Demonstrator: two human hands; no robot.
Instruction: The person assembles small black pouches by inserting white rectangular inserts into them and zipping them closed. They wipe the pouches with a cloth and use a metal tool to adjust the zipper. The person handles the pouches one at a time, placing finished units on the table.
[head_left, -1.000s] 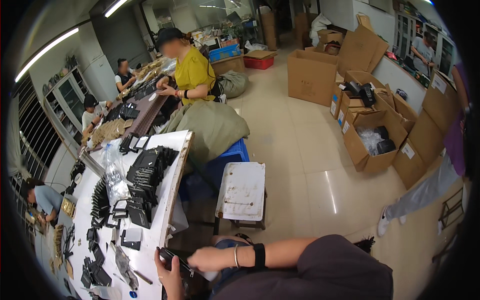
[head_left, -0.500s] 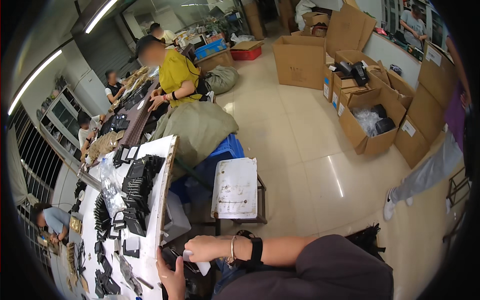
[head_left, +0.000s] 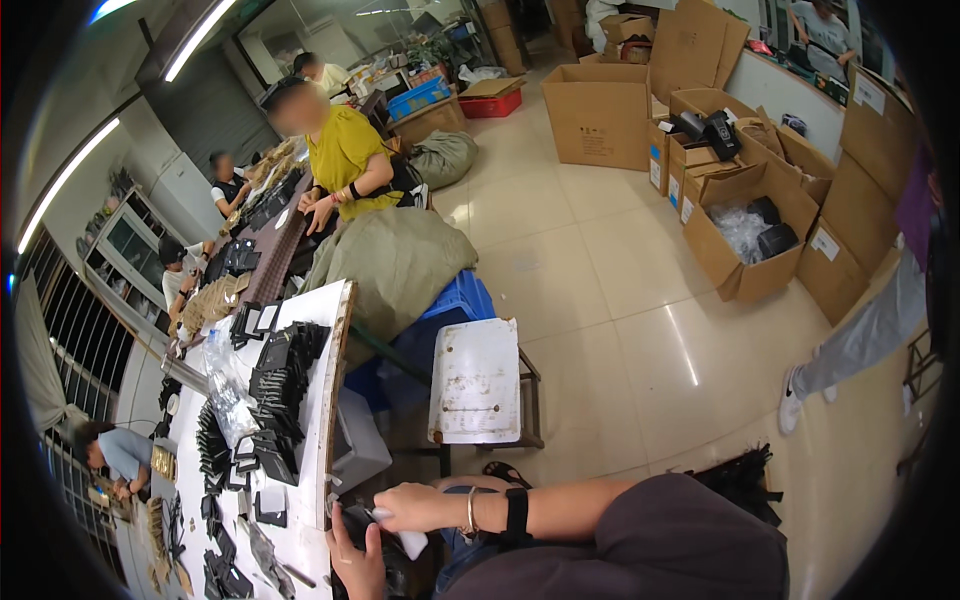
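My right hand (head_left: 410, 508) is closed, with a white, thin, sheet-like piece (head_left: 412, 543) sticking out below its fingers; its exact kind is unclear. Close by on the left, at the worktable's edge, my left hand (head_left: 356, 562) has its thumb and fingers stretched apart. Dark material shows between and behind the two hands, too dim to name. On the white worktable (head_left: 312, 400) stand rows of flat black wallet-like pieces (head_left: 280, 390), several with white cards. A clear plastic bag (head_left: 228, 385) lies among them.
A worn white-topped stool (head_left: 478, 385) stands ahead, beside a blue crate (head_left: 460, 297) and a large green-grey sack (head_left: 385, 250). Open cardboard boxes (head_left: 600, 115) line the right side. A person in yellow (head_left: 345, 155) works at the far table; another person's leg (head_left: 865, 335) shows at right.
The view has shifted slightly. Both hands stay close together by the table edge, and the right remains closed with the white piece showing. The person at far right has shifted slightly.
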